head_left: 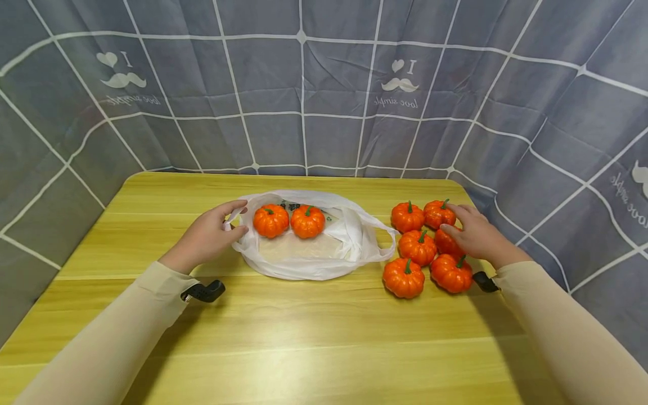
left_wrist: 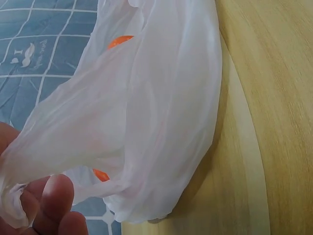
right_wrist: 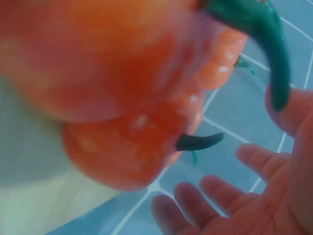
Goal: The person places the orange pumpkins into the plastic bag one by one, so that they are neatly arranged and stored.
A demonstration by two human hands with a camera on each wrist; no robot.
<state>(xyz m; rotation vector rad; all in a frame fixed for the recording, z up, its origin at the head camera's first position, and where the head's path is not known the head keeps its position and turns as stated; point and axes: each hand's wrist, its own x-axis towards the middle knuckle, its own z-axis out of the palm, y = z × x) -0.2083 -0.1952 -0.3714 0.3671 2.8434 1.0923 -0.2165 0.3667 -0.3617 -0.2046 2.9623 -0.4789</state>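
Observation:
A white plastic bag (head_left: 304,270) lies on its side-spread base with its mouth open, and two small orange pumpkins (head_left: 271,221) with green stems sit in it. At the bag's left end my left hand (head_left: 205,236) holds one handle; in the left wrist view the thin plastic (left_wrist: 98,127) is bunched between its fingers (left_wrist: 57,196). My right hand (head_left: 478,235) hovers over the right-hand group of pumpkins (head_left: 417,247), nearest the partly covered pumpkin (head_left: 446,242). Its fingers are spread in the right wrist view, beside a pumpkin (right_wrist: 127,147) with a dark green stem, and grip nothing.
The yellow wood-grain table (head_left: 304,343) carries everything. A grey-blue curtain (head_left: 334,140) with white grid lines hangs along its back and sides. The bag's other handle (head_left: 387,239) loops out towards the pumpkin group. Black wrist devices (head_left: 206,291) show at both sleeves.

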